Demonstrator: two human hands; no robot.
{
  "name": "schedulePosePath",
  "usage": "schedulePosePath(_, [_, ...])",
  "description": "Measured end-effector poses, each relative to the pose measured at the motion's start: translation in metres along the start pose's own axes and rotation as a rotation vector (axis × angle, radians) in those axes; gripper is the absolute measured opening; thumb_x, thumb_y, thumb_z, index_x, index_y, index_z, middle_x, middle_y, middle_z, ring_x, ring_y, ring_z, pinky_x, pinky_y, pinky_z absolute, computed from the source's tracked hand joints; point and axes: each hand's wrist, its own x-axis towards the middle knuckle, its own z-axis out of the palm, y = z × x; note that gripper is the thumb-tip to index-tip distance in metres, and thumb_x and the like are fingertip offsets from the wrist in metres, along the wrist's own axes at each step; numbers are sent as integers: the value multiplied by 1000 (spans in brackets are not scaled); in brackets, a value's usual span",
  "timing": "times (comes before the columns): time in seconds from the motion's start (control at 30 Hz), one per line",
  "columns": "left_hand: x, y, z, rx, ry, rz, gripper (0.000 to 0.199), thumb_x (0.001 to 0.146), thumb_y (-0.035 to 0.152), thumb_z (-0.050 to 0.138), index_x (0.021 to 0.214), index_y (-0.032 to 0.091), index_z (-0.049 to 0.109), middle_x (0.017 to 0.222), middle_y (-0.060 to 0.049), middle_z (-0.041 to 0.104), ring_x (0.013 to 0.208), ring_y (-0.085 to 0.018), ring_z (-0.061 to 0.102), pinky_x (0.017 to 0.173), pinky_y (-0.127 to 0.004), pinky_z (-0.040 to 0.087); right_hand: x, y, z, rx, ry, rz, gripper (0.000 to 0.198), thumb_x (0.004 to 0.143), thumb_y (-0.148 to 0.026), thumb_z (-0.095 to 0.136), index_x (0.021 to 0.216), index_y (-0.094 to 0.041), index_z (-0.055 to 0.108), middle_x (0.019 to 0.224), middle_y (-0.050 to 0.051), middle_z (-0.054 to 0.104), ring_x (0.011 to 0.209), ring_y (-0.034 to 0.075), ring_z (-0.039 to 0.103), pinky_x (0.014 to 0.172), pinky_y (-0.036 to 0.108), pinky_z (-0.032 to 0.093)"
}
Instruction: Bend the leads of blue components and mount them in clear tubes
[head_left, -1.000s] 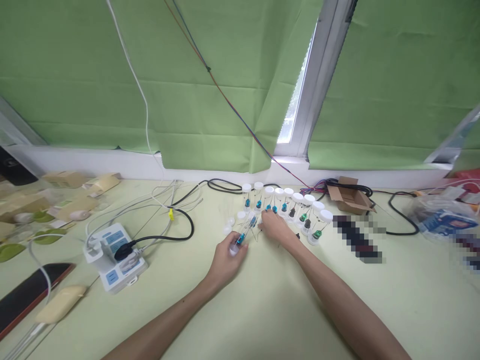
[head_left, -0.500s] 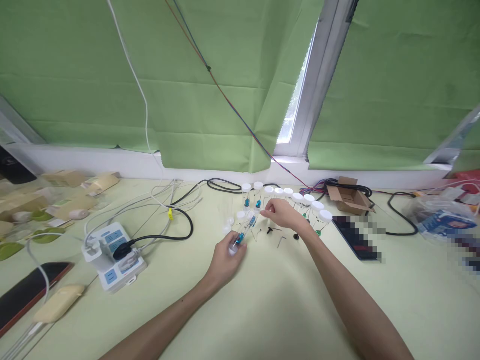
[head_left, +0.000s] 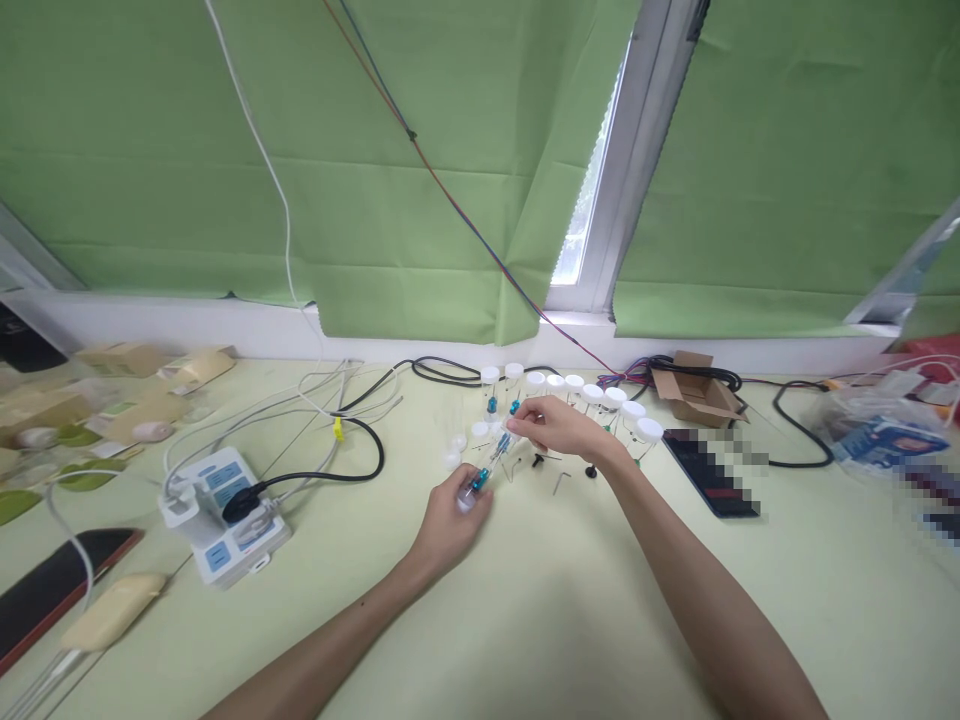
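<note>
My left hand (head_left: 456, 505) is wrapped round a slim clear tube (head_left: 491, 465) with blue parts inside, tilted up and away to the right. At its far end my right hand (head_left: 551, 425) has thumb and fingers pinched together; what lies between the fingertips is too small to make out. Behind the hands, several clear tubes with white caps (head_left: 632, 411) stand in a curved row, with blue or green parts inside. Loose white caps (head_left: 452, 459) lie to the left of the held tube. Close by rest a hex key (head_left: 561, 482) and small black parts (head_left: 591, 471).
A white power strip (head_left: 229, 500) with plugs and cables sits at left. An open cardboard box (head_left: 697, 395) and a dark flat device (head_left: 709, 475) are at right. Wrapped packs (head_left: 127, 405) lie far left, a plastic bag (head_left: 885, 435) far right.
My right hand has moved slightly left and down, its fingertips reaching the far end of the tube. My left hand keeps hold of the tube in nearly the same place.
</note>
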Motion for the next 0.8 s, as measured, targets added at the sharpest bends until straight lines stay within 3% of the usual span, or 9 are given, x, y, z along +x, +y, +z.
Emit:
schedulePosePath(0.33, [0, 0, 0, 27, -20, 11, 9, 78, 26, 53, 75, 21, 47, 68, 3, 47, 63, -14, 45, 60, -24, 37, -3, -5, -1, 50, -82, -54, 33, 83, -52, 57, 82, -19, 53, 80, 0, 59, 57, 11, 55, 49, 22, 42])
schedulePosePath(0.53, [-1, -1, 1, 43, -41, 29, 9, 78, 27, 52, 74, 21, 47, 68, 3, 49, 65, -15, 46, 61, -25, 38, -4, -9, 0, 98, -127, -57, 35, 81, -54, 59, 81, -21, 50, 69, -2, 58, 54, 12, 55, 49, 23, 43])
schedulePosePath(0.8, [-1, -1, 2, 46, -63, 44, 10, 80, 26, 52, 73, 20, 46, 70, 2, 52, 67, -15, 49, 64, -26, 39, -4, -15, 6, 46, -167, -82, 31, 85, -52, 53, 89, -22, 52, 59, -6, 53, 48, 10, 45, 46, 22, 36])
